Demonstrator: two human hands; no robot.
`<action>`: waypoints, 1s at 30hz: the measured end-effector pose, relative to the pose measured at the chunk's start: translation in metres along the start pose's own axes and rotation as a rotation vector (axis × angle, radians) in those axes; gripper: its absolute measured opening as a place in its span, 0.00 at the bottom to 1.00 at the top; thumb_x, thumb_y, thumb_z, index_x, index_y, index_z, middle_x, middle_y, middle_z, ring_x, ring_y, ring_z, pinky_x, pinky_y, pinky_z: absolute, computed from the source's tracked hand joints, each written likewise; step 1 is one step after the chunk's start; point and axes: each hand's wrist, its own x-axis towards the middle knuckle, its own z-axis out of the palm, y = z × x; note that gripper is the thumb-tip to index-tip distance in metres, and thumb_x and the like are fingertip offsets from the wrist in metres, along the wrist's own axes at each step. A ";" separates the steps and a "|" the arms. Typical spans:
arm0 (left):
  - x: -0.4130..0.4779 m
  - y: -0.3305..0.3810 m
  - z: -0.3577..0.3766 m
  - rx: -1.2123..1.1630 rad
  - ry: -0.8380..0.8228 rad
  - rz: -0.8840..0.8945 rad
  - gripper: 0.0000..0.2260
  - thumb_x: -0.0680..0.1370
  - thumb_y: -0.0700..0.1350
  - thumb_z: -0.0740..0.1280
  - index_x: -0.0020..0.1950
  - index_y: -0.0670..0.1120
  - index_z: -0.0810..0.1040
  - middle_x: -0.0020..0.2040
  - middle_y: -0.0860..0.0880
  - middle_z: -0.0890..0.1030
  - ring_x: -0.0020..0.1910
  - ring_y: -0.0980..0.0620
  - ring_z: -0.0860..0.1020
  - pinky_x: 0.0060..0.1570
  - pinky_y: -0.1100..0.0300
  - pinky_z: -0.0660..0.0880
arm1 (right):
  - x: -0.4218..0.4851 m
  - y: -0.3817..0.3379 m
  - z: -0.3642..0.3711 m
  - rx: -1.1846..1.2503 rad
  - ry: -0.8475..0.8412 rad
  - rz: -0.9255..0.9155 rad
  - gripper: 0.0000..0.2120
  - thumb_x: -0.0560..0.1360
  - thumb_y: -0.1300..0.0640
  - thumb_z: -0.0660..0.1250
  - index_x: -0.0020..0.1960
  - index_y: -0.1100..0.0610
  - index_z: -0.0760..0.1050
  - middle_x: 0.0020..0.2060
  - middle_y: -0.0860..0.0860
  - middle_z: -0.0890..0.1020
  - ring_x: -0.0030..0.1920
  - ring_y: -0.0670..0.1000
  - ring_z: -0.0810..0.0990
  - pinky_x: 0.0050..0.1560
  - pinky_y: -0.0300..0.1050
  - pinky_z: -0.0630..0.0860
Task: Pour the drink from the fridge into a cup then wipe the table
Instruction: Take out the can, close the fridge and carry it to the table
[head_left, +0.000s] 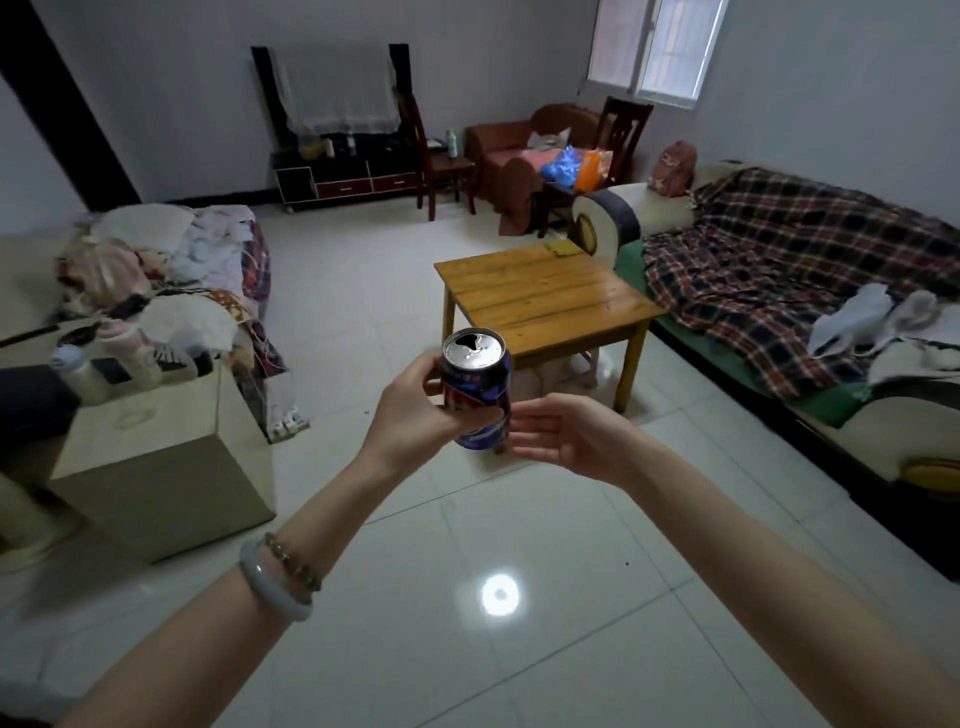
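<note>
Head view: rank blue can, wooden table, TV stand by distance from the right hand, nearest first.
1. Blue can: just left of the right hand, held by the left hand.
2. Wooden table: ahead, mid-room.
3. TV stand: farthest, at the room's back.

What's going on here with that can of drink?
A person stands in a living room, the left hand gripping an opened blue can upright. The right hand is open, palm up, close beside the can's lower part. Ahead stands a wooden table with a small yellow item, perhaps a cloth, on its far corner. No cup is in sight, so pouring seems not yet begun.
</note>
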 end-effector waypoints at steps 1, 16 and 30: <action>0.009 0.003 0.017 -0.001 -0.007 0.002 0.25 0.61 0.43 0.80 0.55 0.48 0.77 0.49 0.57 0.80 0.50 0.58 0.78 0.41 0.72 0.74 | -0.001 -0.006 -0.018 0.005 0.015 -0.001 0.15 0.77 0.62 0.58 0.61 0.67 0.74 0.56 0.63 0.80 0.55 0.59 0.80 0.55 0.49 0.79; 0.136 0.030 0.204 -0.015 -0.100 0.026 0.29 0.62 0.45 0.79 0.60 0.44 0.75 0.51 0.54 0.80 0.51 0.58 0.78 0.46 0.66 0.76 | 0.020 -0.087 -0.219 0.043 0.092 -0.049 0.15 0.77 0.60 0.59 0.60 0.67 0.74 0.55 0.62 0.81 0.55 0.58 0.81 0.55 0.48 0.78; 0.329 0.011 0.310 -0.006 -0.160 0.063 0.29 0.60 0.47 0.80 0.58 0.52 0.74 0.51 0.59 0.79 0.51 0.62 0.77 0.46 0.68 0.74 | 0.143 -0.198 -0.359 0.063 0.175 -0.045 0.13 0.77 0.60 0.58 0.54 0.66 0.77 0.48 0.60 0.84 0.49 0.56 0.83 0.53 0.49 0.78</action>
